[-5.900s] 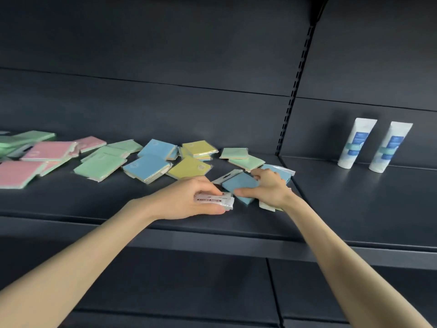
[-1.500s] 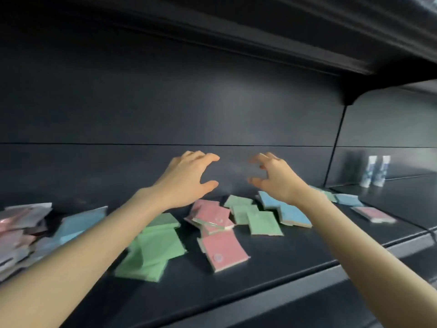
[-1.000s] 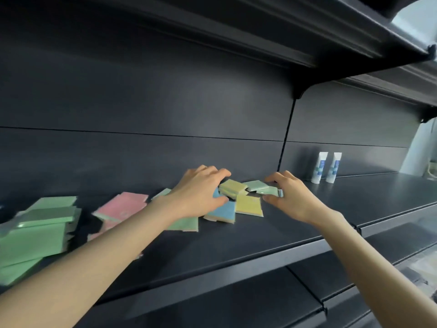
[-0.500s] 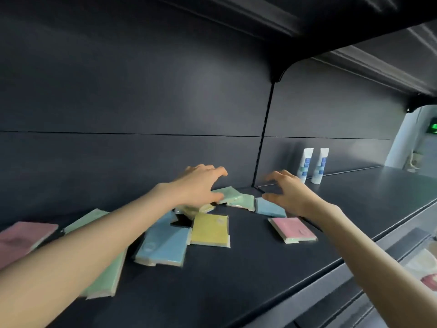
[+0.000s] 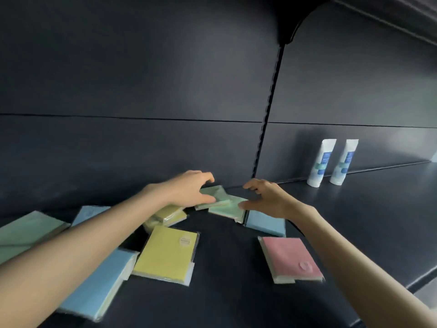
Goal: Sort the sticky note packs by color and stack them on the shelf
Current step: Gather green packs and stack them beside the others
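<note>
At the far left of the shelf (image 5: 236, 287) a green pack (image 5: 26, 230) lies flat. My left forearm crosses two blue packs (image 5: 104, 280), with a yellow pack (image 5: 166, 254) just beside the nearer one. Another yellow pack (image 5: 165, 215) sits partly under my left hand (image 5: 189, 192). That hand arches over the rear green pack (image 5: 214, 196), thumb against its front edge and fingers curved above its far side; I cannot tell whether I have a grip on it. The front green pack (image 5: 228, 208) overlaps it. My right hand (image 5: 267, 197) is spread and loosely curved, thumb touching that front pack and fingers holding nothing. A small blue pack (image 5: 266, 223) lies below my right wrist and a pink pack (image 5: 290, 258) nearer me. Two white tubes (image 5: 320, 163) stand well apart at the back right.
</note>
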Demonstrator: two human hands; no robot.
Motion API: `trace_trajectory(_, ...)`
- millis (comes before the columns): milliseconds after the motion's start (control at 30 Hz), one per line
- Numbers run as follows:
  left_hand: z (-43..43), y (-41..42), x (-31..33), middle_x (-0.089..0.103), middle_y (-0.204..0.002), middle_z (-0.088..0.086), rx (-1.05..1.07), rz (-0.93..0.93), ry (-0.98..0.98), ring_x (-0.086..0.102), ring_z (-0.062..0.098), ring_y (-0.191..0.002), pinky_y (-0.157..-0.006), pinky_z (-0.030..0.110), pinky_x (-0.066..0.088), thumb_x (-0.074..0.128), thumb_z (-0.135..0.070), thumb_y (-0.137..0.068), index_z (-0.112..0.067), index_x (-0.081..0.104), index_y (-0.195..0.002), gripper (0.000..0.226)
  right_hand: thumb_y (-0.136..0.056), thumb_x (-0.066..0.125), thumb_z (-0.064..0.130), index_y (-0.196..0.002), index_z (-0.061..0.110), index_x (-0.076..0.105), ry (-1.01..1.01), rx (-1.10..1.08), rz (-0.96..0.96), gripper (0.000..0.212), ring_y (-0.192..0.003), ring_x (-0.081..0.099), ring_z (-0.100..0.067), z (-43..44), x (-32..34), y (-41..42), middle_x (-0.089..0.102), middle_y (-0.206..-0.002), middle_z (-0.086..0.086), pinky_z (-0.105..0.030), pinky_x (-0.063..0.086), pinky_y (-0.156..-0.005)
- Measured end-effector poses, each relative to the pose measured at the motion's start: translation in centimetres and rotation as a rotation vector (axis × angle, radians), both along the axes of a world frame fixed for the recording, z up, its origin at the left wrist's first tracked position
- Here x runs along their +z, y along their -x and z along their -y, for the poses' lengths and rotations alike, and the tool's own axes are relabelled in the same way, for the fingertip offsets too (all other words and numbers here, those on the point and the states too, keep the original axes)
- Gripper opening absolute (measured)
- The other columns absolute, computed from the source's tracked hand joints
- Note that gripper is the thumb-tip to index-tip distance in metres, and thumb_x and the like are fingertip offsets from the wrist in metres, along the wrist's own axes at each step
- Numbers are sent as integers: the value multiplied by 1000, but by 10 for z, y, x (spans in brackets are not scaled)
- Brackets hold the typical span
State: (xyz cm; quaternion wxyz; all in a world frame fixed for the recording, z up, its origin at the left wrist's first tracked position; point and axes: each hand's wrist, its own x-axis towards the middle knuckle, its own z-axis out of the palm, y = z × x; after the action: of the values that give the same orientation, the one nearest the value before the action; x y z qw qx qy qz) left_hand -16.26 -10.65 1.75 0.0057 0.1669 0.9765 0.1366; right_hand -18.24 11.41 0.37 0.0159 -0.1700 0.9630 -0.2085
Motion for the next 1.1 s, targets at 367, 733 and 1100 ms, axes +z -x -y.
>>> trace_trajectory(367, -15, 36, -13, 44, -138, -1, 206, 246, 10, 46, 16, -122, -102, 30, 39, 63, -53, -82, -14, 34, -142, 78, -69, 82, 34, -128, 20, 50, 161, 237, 190, 68, -107, 56, -14, 1, -18, 49, 59, -111, 2, -29, 45, -98)
trace_trajectory(733, -19, 37, -16, 40, -100, -8, 311, 23, -103, 49, 11, -90, -75, 28, 45, 84, -53, -51, -28, 49, -101, 66, -65, 85, 24, -133, 22, 45, 313, 255, 163, 78, -101, 52, -15, 1, -23, 57, 51, -111, 0, -24, 42, -85)
trace_trajectory(1100, -20, 14, 10, 60, -98, -3, 468, -237, -376, 56, 16, -90, -70, 34, 48, 84, -52, -54, -20, 46, -109, 75, -68, 82, 10, -107, 17, 61, 662, 204, 19, 45, -87, 66, -9, -4, -11, 52, 69, -97, 7, -13, 48, -71)
